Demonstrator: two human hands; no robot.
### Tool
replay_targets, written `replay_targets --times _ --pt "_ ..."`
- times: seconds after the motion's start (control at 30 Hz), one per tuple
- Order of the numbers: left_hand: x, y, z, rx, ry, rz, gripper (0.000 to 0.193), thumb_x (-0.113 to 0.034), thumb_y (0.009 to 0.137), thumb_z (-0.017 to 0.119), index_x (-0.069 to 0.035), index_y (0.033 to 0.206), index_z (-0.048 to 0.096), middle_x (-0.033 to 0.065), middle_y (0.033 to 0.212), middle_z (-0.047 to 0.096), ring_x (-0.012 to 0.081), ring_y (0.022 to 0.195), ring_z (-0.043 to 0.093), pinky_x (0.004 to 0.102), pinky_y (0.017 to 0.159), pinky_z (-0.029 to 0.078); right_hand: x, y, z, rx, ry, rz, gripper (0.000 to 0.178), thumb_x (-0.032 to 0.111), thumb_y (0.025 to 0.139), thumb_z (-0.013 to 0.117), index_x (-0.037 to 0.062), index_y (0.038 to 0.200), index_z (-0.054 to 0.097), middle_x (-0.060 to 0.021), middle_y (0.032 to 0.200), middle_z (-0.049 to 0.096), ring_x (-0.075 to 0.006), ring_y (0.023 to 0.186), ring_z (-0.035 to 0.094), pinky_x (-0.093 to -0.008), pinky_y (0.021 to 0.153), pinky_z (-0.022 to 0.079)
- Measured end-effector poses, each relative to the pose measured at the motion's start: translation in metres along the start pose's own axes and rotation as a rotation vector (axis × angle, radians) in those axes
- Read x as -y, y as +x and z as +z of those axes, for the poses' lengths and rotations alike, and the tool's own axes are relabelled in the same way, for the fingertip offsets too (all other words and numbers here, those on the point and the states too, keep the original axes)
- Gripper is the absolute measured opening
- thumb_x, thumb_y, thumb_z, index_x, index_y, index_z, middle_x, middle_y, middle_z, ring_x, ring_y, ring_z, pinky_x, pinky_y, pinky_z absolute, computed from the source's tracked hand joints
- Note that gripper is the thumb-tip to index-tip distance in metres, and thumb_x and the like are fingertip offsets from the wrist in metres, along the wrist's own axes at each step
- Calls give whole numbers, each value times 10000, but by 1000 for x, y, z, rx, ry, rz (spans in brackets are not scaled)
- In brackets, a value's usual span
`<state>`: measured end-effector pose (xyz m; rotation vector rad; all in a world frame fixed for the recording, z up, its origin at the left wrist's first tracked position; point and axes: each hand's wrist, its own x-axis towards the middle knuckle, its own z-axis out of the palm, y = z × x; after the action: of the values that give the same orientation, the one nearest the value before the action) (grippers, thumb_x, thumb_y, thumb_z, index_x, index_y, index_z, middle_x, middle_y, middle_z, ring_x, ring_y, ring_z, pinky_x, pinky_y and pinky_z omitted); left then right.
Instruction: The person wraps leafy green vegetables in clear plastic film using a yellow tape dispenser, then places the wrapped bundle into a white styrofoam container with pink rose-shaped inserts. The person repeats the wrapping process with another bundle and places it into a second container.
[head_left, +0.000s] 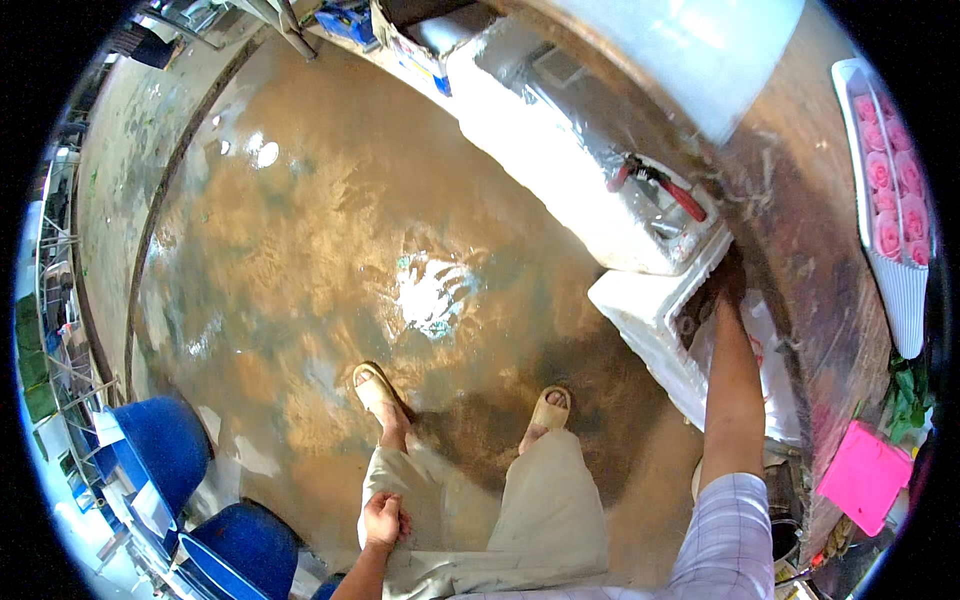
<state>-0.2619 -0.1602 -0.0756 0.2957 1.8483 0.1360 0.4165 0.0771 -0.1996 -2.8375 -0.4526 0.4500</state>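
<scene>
My right arm reaches out to the right, and my right hand (729, 278) is down in the shadow of an open white foam box (655, 335). Its fingers are hidden, so what it touches does not show. Crumpled clear plastic (765, 365) lies beside that forearm. Just beyond the hand, a pair of red-handled pruning shears (660, 187) rests on a long white foam box (540, 165) with clear plastic on it. My left hand (385, 518) is closed in a loose fist over my left thigh, with nothing visible in it.
A brown work surface (800, 210) runs along the right. On it are a white tray of pink roses (885, 170), green leaves (905, 390) and a bright pink square piece (866, 478). Blue tubs (165, 450) stand at the lower left. The brown floor (300, 240) looks wet.
</scene>
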Motion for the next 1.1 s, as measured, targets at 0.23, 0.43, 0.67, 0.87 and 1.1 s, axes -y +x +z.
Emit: replay_targets --times 0.23,0.43,0.67,0.87,1.1 --pt "-1 5 -5 25 -20 1 215 -199 886 509 4 947 545 103 531 545 171 343 471 303 294 327 -15 -10 -36 -135 550 -3 395 292 894 567 61 1214 571 -96 1192 611 -252 1080 562 -368 934 443" --pt "-9 -6 0 -18 81 -5 193 -195 874 512 -14 923 559 85 554 545 168 381 488 311 344 366 -39 -64 -97 -53 1525 18 388 326 906 560 68 1195 589 -75 1168 626 -229 1054 575 -367 907 462" --pt "-39 -59 37 259 227 157 236 -136 871 562 4 1059 594 82 696 593 152 466 522 305 426 445 -121 -193 -121 583 1983 207 284 348 923 525 125 1071 622 -9 935 632 -146 753 566 -284 659 482" --pt "-160 -190 111 629 60 349 460 -210 881 674 -70 1282 496 27 933 589 58 615 491 202 452 386 -59 -355 -193 999 1924 502 392 437 930 499 71 1026 601 14 538 430 -86 360 324 -226 350 328" --pt "-240 -282 101 959 -134 655 538 -295 875 687 -79 1306 449 38 976 579 58 560 463 197 439 376 26 -454 -299 1182 1583 34 358 355 947 510 47 1122 563 16 593 466 -65 459 387 -211 434 322"
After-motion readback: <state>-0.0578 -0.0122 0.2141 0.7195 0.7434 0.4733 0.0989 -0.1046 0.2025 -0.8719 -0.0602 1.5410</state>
